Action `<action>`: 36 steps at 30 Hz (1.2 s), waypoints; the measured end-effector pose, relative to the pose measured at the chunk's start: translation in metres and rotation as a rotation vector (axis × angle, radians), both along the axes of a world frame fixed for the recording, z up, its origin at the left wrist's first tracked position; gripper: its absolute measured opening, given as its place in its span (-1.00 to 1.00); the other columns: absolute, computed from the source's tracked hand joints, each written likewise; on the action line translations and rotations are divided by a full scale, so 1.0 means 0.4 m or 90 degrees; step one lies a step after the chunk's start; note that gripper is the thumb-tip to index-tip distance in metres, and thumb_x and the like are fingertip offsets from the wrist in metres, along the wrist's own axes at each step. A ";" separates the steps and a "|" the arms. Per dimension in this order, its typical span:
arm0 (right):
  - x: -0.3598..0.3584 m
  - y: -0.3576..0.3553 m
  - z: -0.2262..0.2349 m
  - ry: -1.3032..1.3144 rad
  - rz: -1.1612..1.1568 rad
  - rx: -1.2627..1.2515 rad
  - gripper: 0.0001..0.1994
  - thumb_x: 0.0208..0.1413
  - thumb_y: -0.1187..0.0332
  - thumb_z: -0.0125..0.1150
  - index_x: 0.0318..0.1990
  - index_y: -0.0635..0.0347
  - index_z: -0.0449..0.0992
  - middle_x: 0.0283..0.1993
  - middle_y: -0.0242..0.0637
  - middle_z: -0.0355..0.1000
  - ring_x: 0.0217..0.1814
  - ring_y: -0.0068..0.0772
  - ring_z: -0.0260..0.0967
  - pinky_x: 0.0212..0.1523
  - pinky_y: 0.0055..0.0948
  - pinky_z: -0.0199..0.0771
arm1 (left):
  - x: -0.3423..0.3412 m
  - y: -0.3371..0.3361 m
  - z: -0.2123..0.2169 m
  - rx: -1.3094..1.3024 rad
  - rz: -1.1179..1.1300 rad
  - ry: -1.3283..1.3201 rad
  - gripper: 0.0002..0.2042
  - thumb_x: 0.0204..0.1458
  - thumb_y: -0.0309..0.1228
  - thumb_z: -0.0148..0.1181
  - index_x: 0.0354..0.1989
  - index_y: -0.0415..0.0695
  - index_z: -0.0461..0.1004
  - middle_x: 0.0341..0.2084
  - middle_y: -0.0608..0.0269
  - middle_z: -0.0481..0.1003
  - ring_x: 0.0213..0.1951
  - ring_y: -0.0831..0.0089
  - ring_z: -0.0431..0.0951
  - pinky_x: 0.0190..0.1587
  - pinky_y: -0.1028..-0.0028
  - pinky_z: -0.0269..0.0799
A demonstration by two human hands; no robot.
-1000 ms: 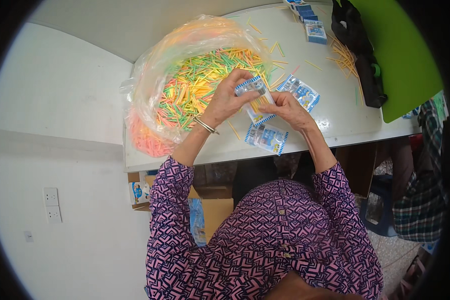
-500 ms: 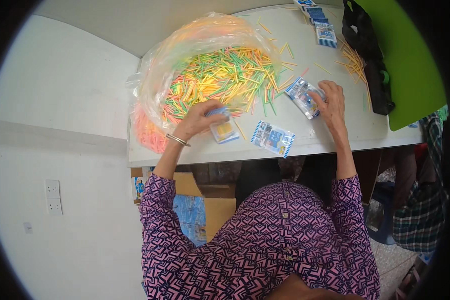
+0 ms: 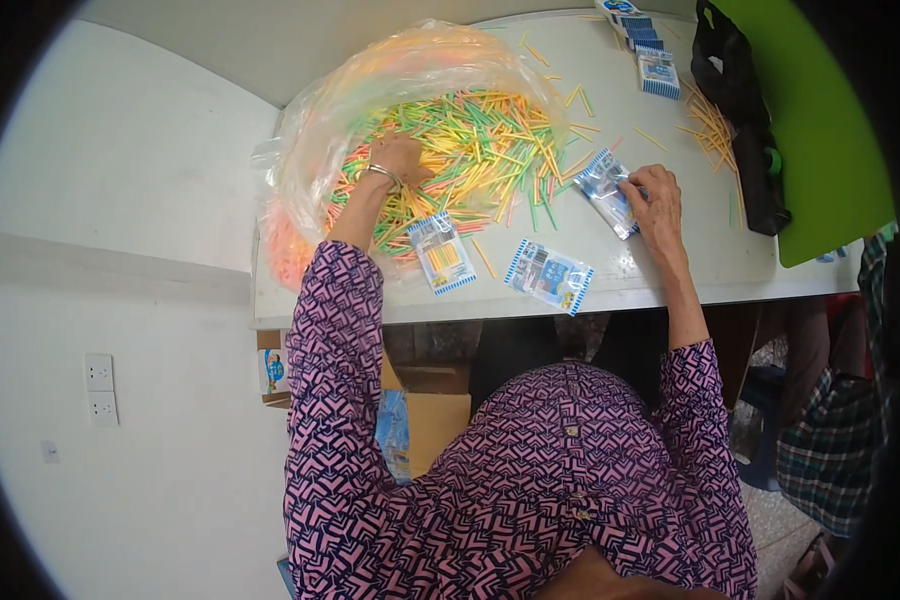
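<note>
Your left hand (image 3: pixel 402 160) has moved off the filled packet (image 3: pixel 442 252) into the sticks (image 3: pixel 470 140) at eleven o'clock, grip hidden; your right hand (image 3: pixel 655 205) pinches an empty packet (image 3: pixel 603 190).

Bright, even, diffuse light; source itself not visible. Shadows are soft and short: a faint 1 under the left hand (image 3: pixel 402 158), darker shade below the worktop (image 3: pixel 670 275) edge. White worktop runs near overexposed. Mild glare and sheen on the clear plastic bag (image 3: pixel 320 150), washing out the sticks behind it. Centre is sharp; slight softness toward the rim. Strong fisheye: worktop edge and wall line bow, heavy black vignette fills all 4 corners, thin colour fringe at the left rim.
</note>
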State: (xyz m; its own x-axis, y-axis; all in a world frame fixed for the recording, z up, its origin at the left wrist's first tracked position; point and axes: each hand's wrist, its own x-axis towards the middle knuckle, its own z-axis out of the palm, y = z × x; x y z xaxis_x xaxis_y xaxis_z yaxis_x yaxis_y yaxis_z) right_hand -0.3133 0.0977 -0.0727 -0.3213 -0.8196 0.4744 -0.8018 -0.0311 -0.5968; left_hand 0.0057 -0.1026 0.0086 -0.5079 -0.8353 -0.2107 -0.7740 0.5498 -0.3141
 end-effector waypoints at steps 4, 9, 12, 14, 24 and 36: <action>-0.002 -0.008 0.007 0.019 -0.006 0.040 -0.87 -0.09 0.39 0.23 -0.40 0.26 0.51 -0.30 -0.24 0.38 -0.17 -0.19 0.27 -0.12 -0.26 0.24 | -0.001 0.000 -0.024 -0.044 -0.019 -0.060 -0.70 -0.14 -0.24 0.17 -0.26 -0.14 0.55 -0.17 0.07 0.43 0.00 0.18 0.34 0.03 0.14 0.20; -0.003 -0.017 0.028 0.087 0.004 0.092 -0.91 -0.09 0.44 0.20 -0.40 0.22 0.47 -0.30 -0.23 0.37 -0.17 -0.16 0.27 -0.11 -0.23 0.23 | 0.018 0.020 -0.071 -0.179 -0.124 -0.047 -0.81 -0.11 -0.38 0.06 -0.37 -0.13 0.57 -0.22 0.10 0.45 -0.07 0.24 0.38 -0.02 0.16 0.22; -0.005 -0.015 0.034 0.112 0.010 0.065 -0.91 -0.09 0.47 0.18 -0.39 0.23 0.43 -0.32 -0.21 0.38 -0.19 -0.14 0.28 -0.10 -0.22 0.23 | 0.012 0.021 -0.076 -0.210 -0.143 -0.040 -0.83 -0.11 -0.40 0.04 -0.42 -0.12 0.57 -0.27 0.14 0.46 -0.10 0.26 0.39 -0.05 0.18 0.22; -0.009 -0.016 0.044 0.100 0.013 0.053 -0.90 -0.10 0.49 0.17 -0.38 0.23 0.42 -0.35 -0.20 0.38 -0.20 -0.13 0.28 -0.09 -0.21 0.22 | 0.016 0.024 -0.085 -0.228 -0.147 -0.049 -0.85 -0.13 -0.40 0.06 -0.45 -0.12 0.56 -0.30 0.15 0.46 -0.11 0.26 0.39 -0.07 0.17 0.22; -0.048 -0.026 0.022 -0.083 0.072 -0.016 -0.90 -0.07 0.52 0.11 -0.36 0.31 0.40 -0.40 -0.13 0.41 -0.37 -0.19 0.35 -0.34 -0.30 0.30 | 0.089 0.025 -0.070 -0.248 -0.185 0.197 -0.91 -0.13 -0.40 0.06 -0.47 -0.10 0.46 -0.42 0.20 0.47 -0.19 0.26 0.40 -0.12 0.13 0.15; 0.079 -0.059 0.093 -0.404 0.171 -0.045 -0.80 0.12 0.37 0.07 -0.24 0.35 0.47 -0.46 -0.43 0.39 -0.41 -0.69 0.26 -0.38 -0.65 0.27 | -0.030 0.120 0.090 0.253 -0.005 0.632 -0.68 0.16 -0.15 -0.11 -0.33 -0.19 0.39 -0.32 0.18 0.50 -0.10 0.33 0.43 -0.01 0.26 0.21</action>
State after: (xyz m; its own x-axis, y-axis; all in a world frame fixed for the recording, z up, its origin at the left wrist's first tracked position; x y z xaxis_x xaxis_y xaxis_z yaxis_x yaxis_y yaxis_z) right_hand -0.2818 0.0743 -0.0354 -0.3443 -0.8836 0.3173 -0.2568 -0.2364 -0.9371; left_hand -0.0064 -0.0546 0.0447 -0.6067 -0.7937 0.0438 -0.5812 0.4806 0.6567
